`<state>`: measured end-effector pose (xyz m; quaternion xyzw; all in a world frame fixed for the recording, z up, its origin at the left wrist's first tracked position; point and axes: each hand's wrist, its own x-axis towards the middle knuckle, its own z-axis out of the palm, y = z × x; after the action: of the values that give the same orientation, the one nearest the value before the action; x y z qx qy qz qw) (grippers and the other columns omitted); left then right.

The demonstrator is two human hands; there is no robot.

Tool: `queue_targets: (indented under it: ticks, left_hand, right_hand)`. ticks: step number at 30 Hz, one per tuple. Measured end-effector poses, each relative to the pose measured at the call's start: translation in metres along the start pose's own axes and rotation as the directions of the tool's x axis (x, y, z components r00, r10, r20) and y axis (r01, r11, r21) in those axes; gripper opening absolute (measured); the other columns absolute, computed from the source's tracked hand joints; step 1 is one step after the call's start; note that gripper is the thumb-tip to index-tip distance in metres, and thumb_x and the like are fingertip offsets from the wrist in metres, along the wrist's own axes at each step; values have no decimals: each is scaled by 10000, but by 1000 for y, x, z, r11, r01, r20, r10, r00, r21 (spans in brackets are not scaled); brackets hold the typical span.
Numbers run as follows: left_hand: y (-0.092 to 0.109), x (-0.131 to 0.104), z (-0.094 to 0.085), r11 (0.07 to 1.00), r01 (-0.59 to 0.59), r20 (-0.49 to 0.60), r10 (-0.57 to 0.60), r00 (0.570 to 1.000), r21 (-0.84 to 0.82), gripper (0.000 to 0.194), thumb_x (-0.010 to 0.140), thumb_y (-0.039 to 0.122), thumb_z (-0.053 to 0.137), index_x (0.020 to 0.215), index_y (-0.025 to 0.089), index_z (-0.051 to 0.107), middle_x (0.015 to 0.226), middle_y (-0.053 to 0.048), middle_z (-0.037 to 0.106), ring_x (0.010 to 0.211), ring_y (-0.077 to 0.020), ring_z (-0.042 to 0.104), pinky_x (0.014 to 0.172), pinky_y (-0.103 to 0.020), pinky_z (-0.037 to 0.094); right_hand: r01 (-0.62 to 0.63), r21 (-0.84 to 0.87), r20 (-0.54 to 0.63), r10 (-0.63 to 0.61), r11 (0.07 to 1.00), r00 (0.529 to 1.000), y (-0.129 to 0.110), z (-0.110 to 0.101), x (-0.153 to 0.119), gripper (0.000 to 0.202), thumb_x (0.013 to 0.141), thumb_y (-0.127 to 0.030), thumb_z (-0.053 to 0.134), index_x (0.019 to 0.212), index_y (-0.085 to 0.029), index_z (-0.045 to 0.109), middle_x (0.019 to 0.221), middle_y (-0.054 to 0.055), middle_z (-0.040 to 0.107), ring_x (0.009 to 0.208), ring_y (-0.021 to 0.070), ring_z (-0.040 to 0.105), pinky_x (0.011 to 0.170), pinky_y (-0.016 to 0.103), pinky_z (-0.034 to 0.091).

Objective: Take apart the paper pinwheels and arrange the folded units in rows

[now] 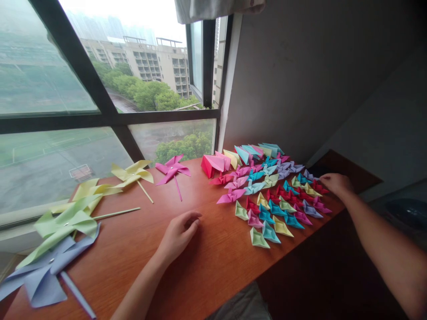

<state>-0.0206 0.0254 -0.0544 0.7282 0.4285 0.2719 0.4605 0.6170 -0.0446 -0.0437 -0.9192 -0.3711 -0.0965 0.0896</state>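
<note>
My left hand (180, 233) rests on the brown wooden table (213, 253), loosely curled, with a gap between thumb and index finger and nothing in it. At the table's right end, my right hand (336, 183) pinches the tip of a small lavender paper crane (308, 175). Beside that hand are rows of folded paper boats (283, 226) in green, blue, yellow, red, pink and purple. Behind the boats stand paper cranes (236, 182) in similar colours. Along the back lie larger folded paper pieces (216, 163); their exact kind is hard to tell.
Paper pinwheels on sticks lie along the window side: a magenta one (172, 170), a yellow one (132, 173), a green one (66, 223) and a blue one (50, 266). A dark-framed window (110, 119) borders the table's far edge. A grey wall (283, 80) rises behind the cranes.
</note>
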Motion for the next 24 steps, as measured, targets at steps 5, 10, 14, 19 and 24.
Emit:
queue_targets:
  ticks: [5,10,14,19,24]
  left_hand:
    - [0,0,0,1000,6,12,-6,1000,-1,285,886,347,549,1043,150,683,953,-83,741,821,-219,684,761,-315,544]
    - [0,0,0,1000,6,19,-6,1000,-19,280,882,354,556,1033,155,683,960,-80,745,838,-220,690,768,-308,545]
    - [1,0,-1,1000,12,21,-12,1000,-7,299,882,366,556,1053,155,679,954,-81,747,839,-223,691,771,-315,542]
    - [1,0,-1,1000,18,27,-17,999,-14,304,887,380,553,1057,162,678,957,-80,748,852,-226,694,770,-316,541]
    - [1,0,-1,1000,7,21,-7,1000,2,306,888,383,553,1052,161,684,967,-81,753,859,-230,699,756,-308,541]
  right_hand:
    - [-152,60,-50,155,987,987,11,-4,-5,262,779,-302,658,949,-164,802,931,186,740,612,178,523,589,331,305]
    - [-172,157,-250,208,973,946,37,-9,-39,320,831,-271,581,1049,-128,765,990,188,735,806,241,620,676,334,377]
    - [-131,225,-336,203,966,920,61,-3,-86,345,841,-326,544,1019,-124,760,884,158,738,815,266,652,707,338,426]
    - [-69,266,-343,162,961,925,77,10,-134,372,831,-427,518,937,-172,767,854,128,733,774,288,663,660,359,448]
    - [42,256,-359,55,966,932,69,15,-150,405,830,-487,488,892,-194,761,867,119,732,785,287,662,663,368,449]
